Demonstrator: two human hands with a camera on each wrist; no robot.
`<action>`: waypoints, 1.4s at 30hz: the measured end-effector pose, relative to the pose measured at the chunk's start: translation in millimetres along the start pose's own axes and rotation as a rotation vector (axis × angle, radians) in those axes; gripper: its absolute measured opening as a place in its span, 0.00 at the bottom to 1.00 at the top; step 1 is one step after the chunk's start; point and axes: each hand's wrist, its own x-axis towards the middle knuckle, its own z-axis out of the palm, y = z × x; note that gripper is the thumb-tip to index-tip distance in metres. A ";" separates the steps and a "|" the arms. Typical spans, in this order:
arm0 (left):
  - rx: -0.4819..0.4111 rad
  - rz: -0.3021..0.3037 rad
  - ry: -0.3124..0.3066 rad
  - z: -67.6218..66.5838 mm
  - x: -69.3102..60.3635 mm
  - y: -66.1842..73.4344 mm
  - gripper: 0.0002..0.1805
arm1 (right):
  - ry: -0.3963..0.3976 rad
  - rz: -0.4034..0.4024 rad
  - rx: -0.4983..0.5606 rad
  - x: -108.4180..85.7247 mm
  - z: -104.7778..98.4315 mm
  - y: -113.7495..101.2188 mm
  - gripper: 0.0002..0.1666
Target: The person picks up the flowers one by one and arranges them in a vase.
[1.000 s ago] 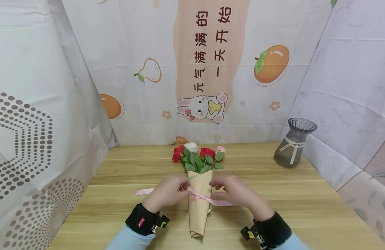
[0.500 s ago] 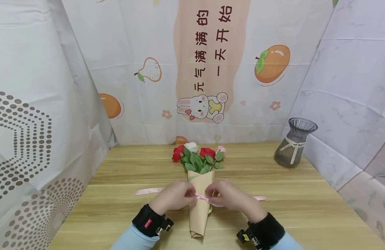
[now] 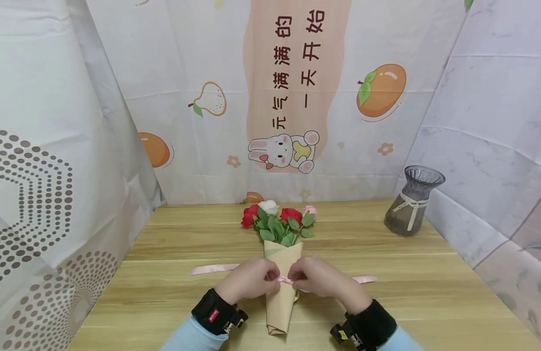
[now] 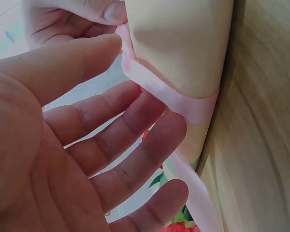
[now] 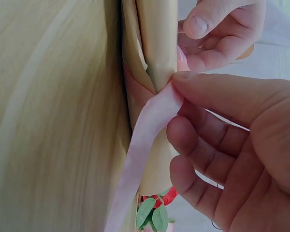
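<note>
A bouquet of red, white and pink roses (image 3: pixel 279 226) lies on the table, wrapped in brown paper (image 3: pixel 278 314). Round its middle runs a pink ribbon (image 3: pixel 285 280), crossed at the front, with a loose tail out to each side. My left hand (image 3: pixel 251 279) holds the ribbon by thumb and fingertips at the left of the crossing; its other fingers (image 4: pixel 130 174) lie spread beside the paper. From the right side, my right hand (image 3: pixel 316 277) pinches the ribbon between thumb and index finger, its tail (image 5: pixel 135 159) hanging past the fingers. The fingertips largely hide the crossing.
A grey glass vase (image 3: pixel 410 204) with a pale bow stands at the table's back right. The wooden table (image 3: pixel 178 312) ends at a printed cloth backdrop (image 3: pixel 165 87). White curtain cloth (image 3: pixel 90 146) hangs along the left, a marbled sheet (image 3: pixel 494 146) along the right.
Both hands have moved inward to the ribbon's crossing, and their fingertips now sit close together there. The right ribbon tail shows beyond my right hand. The bouquet stays almost in place.
</note>
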 end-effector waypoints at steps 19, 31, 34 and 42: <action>0.040 0.014 -0.008 6.6 1.2 4.9 0.08 | -0.017 -0.010 0.057 -1.0 1.8 -2.1 0.10; -0.022 -0.020 0.009 -0.1 -1.3 -1.0 0.08 | -0.010 0.042 0.128 -4.0 -7.4 0.2 0.09; -0.029 -0.026 0.013 -3.2 -2.9 -4.4 0.08 | 0.005 0.034 0.124 -4.9 -10.3 1.6 0.08; -0.059 -0.031 0.005 -11.0 -7.2 -13.7 0.08 | 0.019 0.039 0.086 -9.2 -14.5 9.7 0.12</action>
